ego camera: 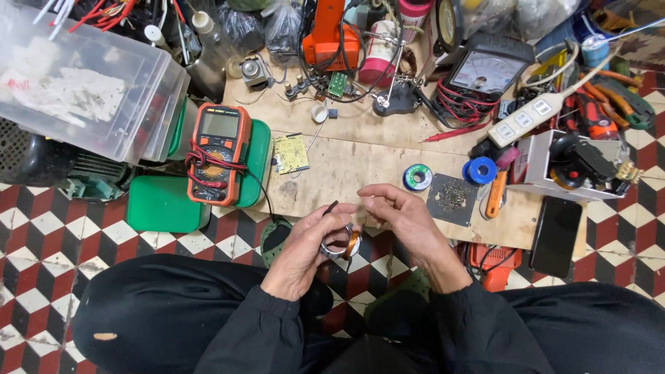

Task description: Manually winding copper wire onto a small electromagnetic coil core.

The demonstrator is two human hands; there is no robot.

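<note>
**Tech A:** Two hands work just beyond the near edge of the tabletop (pixel 346 166), above the checkered floor (pixel 41 242). State the grip on each.

**Tech B:** Left hand (pixel 308 246): grip closed around a small round coil (pixel 344 244) with copper winding and a metal ring. A thin dark rod (pixel 330 206) projects upward from the same grip, between thumb and fingers. Right hand (pixel 402 218): fingertips pinched together directly above the coil. What they pinch is too fine to resolve.

**Tech A:** Location of the coil relative to the grips?

**Tech B:** Inside the left grip, just below the right fingertips, between both palms.

**Tech A:** Items beyond the grips?

**Tech B:** Ahead of the right grip: a solder spool (pixel 418 177), a blue tape roll (pixel 480 170) and a dark square pad (pixel 451 199). Outboard of the right grip: a black phone (pixel 555 235). Ahead of the left grip: a small yellow-green circuit board (pixel 290 153). Outboard of the left grip: an orange multimeter (pixel 219 152) resting on green boxes (pixel 163 204), its red leads wrapped around it. Far ahead: an analog meter (pixel 487 71) and a white power strip (pixel 533 114).
</note>
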